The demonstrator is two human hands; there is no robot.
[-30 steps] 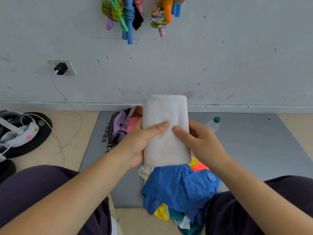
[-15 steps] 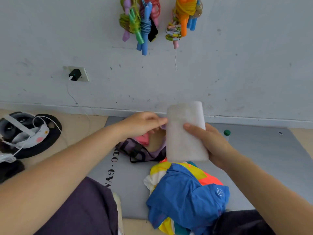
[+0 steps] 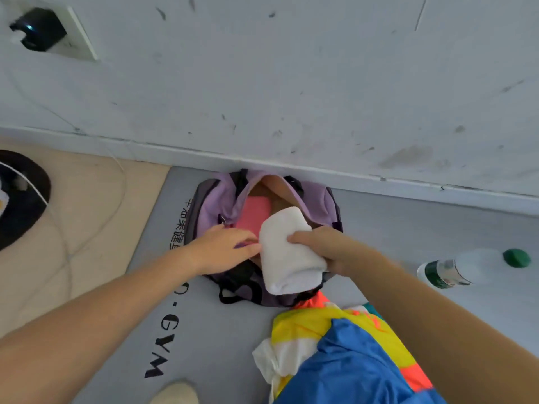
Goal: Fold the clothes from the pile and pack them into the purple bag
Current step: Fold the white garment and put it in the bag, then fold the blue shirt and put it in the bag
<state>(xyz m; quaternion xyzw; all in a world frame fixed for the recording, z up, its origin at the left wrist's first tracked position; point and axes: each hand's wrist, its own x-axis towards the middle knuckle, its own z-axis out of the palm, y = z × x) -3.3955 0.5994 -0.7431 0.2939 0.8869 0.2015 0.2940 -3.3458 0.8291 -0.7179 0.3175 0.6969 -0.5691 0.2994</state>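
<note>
The purple bag (image 3: 315, 199) lies open on the grey mat against the wall, with a folded pink item (image 3: 253, 214) inside. My right hand (image 3: 326, 248) grips a folded white towel (image 3: 287, 252) and holds it over the bag's opening, its far end dipping in. My left hand (image 3: 224, 249) rests on the bag's near left rim, fingers spread beside the towel. The clothes pile (image 3: 344, 354), blue, yellow, orange and white, lies on the mat just in front of the bag.
A water bottle (image 3: 463, 268) with a green cap lies on the grey mat (image 3: 408, 228) to the right. A wall socket with a black plug (image 3: 40, 29) is at upper left. A black round object (image 3: 20, 199) sits on the beige floor at left.
Both hands moved forward and down; the white towel went from upright in front of the wall to the bag's opening. My left hand let go of the towel and landed on the bag's rim.
</note>
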